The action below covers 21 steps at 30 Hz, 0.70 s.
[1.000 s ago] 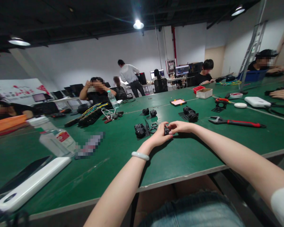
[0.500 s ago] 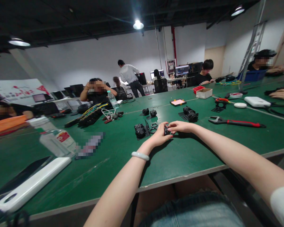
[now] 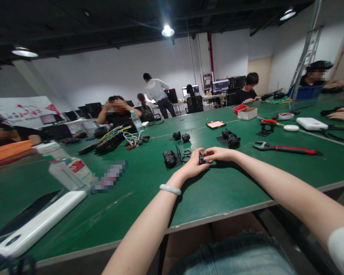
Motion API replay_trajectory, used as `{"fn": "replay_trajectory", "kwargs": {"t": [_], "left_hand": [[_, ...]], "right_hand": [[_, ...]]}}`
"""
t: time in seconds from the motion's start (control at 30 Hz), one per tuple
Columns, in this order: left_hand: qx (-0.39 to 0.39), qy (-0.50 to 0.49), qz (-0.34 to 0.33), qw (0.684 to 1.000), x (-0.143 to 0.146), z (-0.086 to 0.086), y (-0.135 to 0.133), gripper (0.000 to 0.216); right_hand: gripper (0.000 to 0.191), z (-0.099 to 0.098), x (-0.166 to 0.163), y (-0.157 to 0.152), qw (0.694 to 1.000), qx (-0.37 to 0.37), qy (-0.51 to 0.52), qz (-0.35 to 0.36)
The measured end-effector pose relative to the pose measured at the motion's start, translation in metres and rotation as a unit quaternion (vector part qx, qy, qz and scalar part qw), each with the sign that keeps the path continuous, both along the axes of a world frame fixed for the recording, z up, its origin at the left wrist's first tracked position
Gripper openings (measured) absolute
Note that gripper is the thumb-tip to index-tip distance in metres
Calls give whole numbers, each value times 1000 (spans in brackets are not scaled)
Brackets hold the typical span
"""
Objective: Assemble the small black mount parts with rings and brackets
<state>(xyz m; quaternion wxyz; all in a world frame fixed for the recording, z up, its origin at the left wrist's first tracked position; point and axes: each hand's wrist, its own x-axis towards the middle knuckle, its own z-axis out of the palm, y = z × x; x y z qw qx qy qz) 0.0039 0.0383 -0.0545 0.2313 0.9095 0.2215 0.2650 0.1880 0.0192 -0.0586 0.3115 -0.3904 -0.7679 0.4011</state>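
Note:
Both my hands meet over the green table (image 3: 218, 191), pinching one small black part (image 3: 202, 158) between them. My left hand (image 3: 192, 165), with a pale bangle at the wrist, grips it from the left with curled fingers. From the right, my right hand (image 3: 220, 154) closes on the same part. Just left of them lie a black assembly on a plate (image 3: 170, 157) and two black rings (image 3: 186, 154). Farther back sit two small black units (image 3: 181, 136) and a bigger black assembly (image 3: 231, 139).
A red-handled wrench (image 3: 286, 149) lies to the right. At the left stand a water bottle (image 3: 65, 168), a white case (image 3: 37, 225) and a dark phone. Cable bundles (image 3: 111, 137), a pink tray (image 3: 215, 123) and a cardboard box (image 3: 247, 112) sit farther back. Several other people work around the tables.
My hands stay on the small black part with only slight finger movement. A person across the table has lowered their arms a little.

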Motion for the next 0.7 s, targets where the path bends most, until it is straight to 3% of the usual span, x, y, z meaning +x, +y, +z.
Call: {"fn": "replay_trajectory", "kwargs": {"t": [0.7], "left_hand": [[14, 4, 0, 1000, 1, 0, 0, 62]], "right_hand": [[40, -2, 1, 1, 1000, 14, -18, -9]]}}
